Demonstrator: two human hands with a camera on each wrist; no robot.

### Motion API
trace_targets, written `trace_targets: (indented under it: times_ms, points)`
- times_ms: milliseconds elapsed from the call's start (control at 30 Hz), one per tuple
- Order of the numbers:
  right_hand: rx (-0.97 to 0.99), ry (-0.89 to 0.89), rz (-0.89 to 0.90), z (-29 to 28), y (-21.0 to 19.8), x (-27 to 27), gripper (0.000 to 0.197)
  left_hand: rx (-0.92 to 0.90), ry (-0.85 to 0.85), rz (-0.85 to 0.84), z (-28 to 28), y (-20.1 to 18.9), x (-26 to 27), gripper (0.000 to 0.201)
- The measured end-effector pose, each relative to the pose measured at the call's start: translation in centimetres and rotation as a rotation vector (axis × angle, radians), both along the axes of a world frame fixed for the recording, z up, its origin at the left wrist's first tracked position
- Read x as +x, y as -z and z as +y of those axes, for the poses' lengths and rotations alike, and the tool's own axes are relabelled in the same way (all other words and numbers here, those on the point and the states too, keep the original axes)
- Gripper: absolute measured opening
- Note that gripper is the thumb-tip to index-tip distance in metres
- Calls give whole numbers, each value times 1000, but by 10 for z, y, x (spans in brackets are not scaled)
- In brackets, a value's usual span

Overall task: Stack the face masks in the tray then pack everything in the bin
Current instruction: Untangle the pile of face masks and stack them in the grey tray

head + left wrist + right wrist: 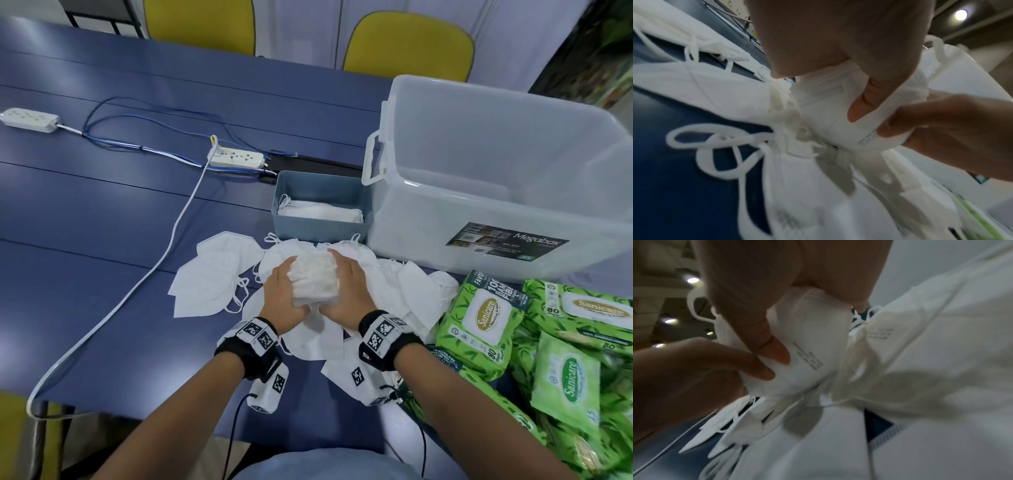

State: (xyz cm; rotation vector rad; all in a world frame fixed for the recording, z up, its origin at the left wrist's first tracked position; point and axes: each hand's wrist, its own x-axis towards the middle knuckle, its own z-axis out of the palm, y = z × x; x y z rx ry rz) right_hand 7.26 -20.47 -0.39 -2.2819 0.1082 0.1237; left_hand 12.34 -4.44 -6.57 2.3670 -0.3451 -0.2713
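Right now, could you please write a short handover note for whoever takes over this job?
Left hand and right hand both grip one bundle of masks above the loose masks on the table.
Tray sits left of the bin, already holding some masks.
Wipes packs lie at the right.
Left: stack the bundle and the loose masks in the tray, then pack the tray and wipes in the bin.

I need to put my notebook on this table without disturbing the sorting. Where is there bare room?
The widest bare patch of the blue table lies left of the white cable, below the power strips. The far strip in front of the yellow chairs is also free. It is crowded around both hands, where loose masks spread, and at the right with wipe packs.
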Motion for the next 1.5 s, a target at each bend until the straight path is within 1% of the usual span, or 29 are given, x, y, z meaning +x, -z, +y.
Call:
trace_targets:
  times_ms: [33, 67, 133, 167, 233, 300, 367, 400, 467, 533, 567, 633, 700, 767, 800, 867, 933, 1000, 1100, 1167, 1233, 1300, 1367, 1433, 1500]
  points:
    - [-77, -57, 9, -1, 2, 0, 102, 61, 20, -20, -1, 3, 1, 63]
    - [-134, -85, 24, -1, 1, 0, 103, 80, 26, -51, -1, 4, 2, 62]
    - [-197, -96, 35, -3, -2, 2, 101, 82, 72, -120, -1, 4, 1, 61]
    - [-241, -130, 25, -1, -4, 3, 101, 82, 95, -152, -3, 0, 0, 59]
    - [-347, -230, 15, 5, -6, 4, 104, 43, 101, -204, -6, -10, -4, 45]
    - [-389, -244, -29, 8, -9, 5, 106, -23, 70, -209, -7, -18, -8, 32]
    - [-427, -236, -97, 9, -12, 7, 104, -50, 89, -243, -7, -23, -10, 29]
    - [-477, -272, -105, 12, -13, 8, 103, -25, 114, -259, -7, -24, -11, 33]
    - [-590, -357, -74, 20, -17, 10, 97, 47, 173, -227, -9, -27, -12, 41]
    - [-621, -340, -50, 25, -19, 15, 85, 5, 140, -141, -6, -36, -10, 37]
    - [-603, -305, -44, 24, -20, 18, 80, -42, 89, -129, 0, -39, -8, 36]
    - [-514, -241, -35, 17, -22, 22, 69, -89, -36, -106, 19, -43, 0, 46]
    - [-399, -175, -62, 9, -25, 21, 51, -56, -203, -78, 44, -45, 12, 48]
    - [-290, -57, -102, 1, -32, 19, 39, 80, -378, -35, 71, -45, 26, 45]
    - [-239, 17, -112, -3, -37, 18, 39, 171, -433, 14, 84, -45, 32, 48]
    - [-126, 154, -119, -11, -48, 17, 43, 326, -484, 140, 108, -40, 40, 56]
    - [10, 264, -115, -19, -55, 15, 46, 384, -469, 250, 124, -36, 46, 66]
    - [116, 335, -121, -26, -57, 13, 48, 383, -442, 297, 131, -36, 53, 74]
    - [182, 371, -124, -30, -53, 11, 47, 489, -409, 312, 133, -41, 63, 85]
    - [196, 380, -117, -30, -49, 10, 45, 561, -385, 319, 136, -44, 69, 89]
    - [192, 392, -112, -30, -44, 7, 45, 516, -319, 290, 139, -45, 77, 85]
    - [183, 402, -109, -30, -42, 5, 47, 388, -204, 267, 142, -51, 86, 77]
    - [173, 414, -99, -30, -40, 3, 49, 309, -93, 233, 146, -63, 97, 61]
    - [167, 431, -95, -30, -40, 2, 47, 300, -17, 191, 147, -79, 112, 44]
    - [172, 451, -84, -29, -40, 3, 46, 336, 49, 154, 143, -91, 126, 44]
